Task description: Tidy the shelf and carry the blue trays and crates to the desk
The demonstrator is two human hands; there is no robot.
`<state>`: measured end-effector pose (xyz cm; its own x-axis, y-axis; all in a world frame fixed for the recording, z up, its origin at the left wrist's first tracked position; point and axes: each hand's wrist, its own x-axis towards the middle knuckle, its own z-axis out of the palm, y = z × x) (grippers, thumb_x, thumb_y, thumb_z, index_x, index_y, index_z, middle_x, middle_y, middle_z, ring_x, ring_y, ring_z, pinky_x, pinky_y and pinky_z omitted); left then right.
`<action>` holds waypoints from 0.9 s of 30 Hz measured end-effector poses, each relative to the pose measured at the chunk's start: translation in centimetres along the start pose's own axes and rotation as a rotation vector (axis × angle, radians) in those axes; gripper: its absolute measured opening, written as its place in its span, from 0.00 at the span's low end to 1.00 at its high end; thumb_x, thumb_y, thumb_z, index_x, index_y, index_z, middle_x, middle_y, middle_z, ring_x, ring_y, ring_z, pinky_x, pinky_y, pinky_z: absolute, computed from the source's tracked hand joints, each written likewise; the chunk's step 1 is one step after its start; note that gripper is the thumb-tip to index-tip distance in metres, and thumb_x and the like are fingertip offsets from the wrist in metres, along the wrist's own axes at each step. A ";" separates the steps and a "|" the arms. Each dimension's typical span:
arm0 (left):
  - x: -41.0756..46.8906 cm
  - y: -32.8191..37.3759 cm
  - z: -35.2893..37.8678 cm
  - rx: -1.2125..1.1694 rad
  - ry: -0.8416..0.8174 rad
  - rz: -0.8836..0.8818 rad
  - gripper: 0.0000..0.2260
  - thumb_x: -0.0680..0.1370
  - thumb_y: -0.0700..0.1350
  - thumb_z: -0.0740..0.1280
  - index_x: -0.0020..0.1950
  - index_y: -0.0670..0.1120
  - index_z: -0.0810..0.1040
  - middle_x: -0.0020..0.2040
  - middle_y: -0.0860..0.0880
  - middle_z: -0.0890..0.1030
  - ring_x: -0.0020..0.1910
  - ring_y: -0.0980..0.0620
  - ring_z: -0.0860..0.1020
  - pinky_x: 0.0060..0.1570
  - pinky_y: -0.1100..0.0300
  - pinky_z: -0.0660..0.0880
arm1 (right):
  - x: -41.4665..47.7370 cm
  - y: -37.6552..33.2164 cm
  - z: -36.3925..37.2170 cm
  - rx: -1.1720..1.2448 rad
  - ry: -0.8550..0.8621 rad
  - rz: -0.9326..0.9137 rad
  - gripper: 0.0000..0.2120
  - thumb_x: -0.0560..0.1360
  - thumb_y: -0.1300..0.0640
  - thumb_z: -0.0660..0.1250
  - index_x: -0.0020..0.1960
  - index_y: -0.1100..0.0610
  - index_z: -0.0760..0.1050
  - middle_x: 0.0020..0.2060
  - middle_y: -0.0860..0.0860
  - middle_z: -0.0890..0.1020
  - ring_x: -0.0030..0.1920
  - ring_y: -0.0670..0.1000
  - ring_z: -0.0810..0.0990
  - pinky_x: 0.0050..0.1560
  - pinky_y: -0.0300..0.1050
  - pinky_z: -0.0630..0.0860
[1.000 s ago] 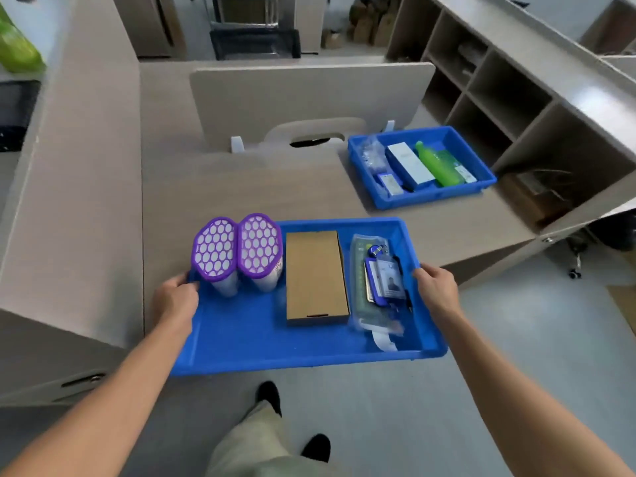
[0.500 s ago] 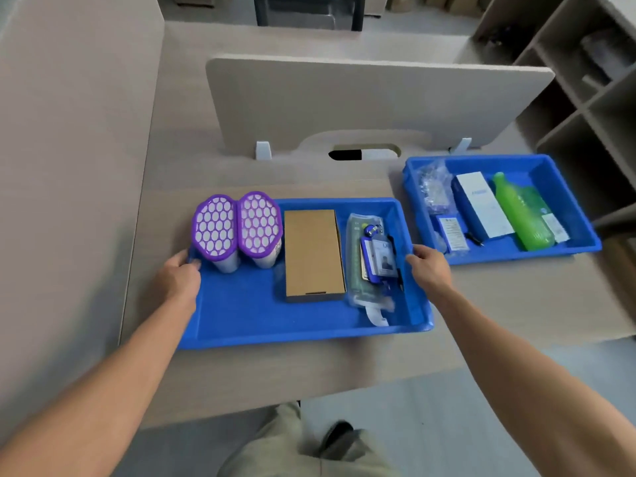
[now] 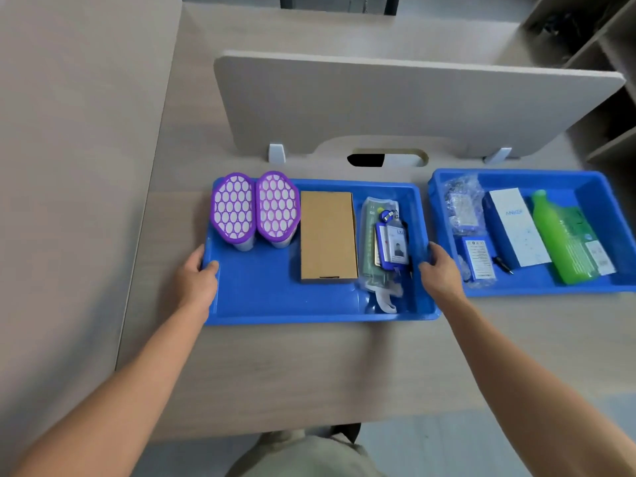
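A blue tray (image 3: 261, 304) rests on the wooden desk (image 3: 309, 366), well in from the front edge. It holds two purple honeycomb-topped containers (image 3: 254, 208), a brown cardboard box (image 3: 327, 235) and a clear bag with a blue ID badge (image 3: 389, 242). My left hand (image 3: 198, 280) grips the tray's left rim, thumb inside. My right hand (image 3: 440, 270) grips its right rim. A second blue tray (image 3: 592, 191) sits just to the right, with a green bottle (image 3: 561, 239), a white box (image 3: 518, 225), a small blue box and a plastic bag.
A beige divider panel (image 3: 395, 105) stands upright behind both trays, with a cable slot (image 3: 385, 159) at its base. A tall side panel (image 3: 69, 166) borders the desk on the left. Open shelving (image 3: 616, 98) stands at the far right. Grey floor lies below the desk's front edge.
The tray was carried forward from beyond the desk's edge and set down on the desk beside the second tray. Both hands stayed on its rims. The view moved closer.
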<state>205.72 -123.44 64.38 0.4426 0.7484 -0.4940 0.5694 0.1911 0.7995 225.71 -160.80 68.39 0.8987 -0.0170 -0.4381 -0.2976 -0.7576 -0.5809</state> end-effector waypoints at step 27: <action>-3.2 -2.0 -0.7 -0.017 0.128 -0.004 0.21 0.75 0.36 0.62 0.66 0.49 0.78 0.55 0.50 0.83 0.47 0.50 0.79 0.52 0.56 0.77 | -2.7 3.1 2.4 0.083 0.101 0.051 0.24 0.82 0.60 0.56 0.78 0.57 0.61 0.73 0.55 0.70 0.70 0.60 0.71 0.69 0.53 0.68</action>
<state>202.72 -125.77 64.53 0.3474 0.8223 -0.4507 0.5585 0.2046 0.8039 221.59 -161.54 66.17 0.9084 -0.1228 -0.3998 -0.3656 -0.6974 -0.6165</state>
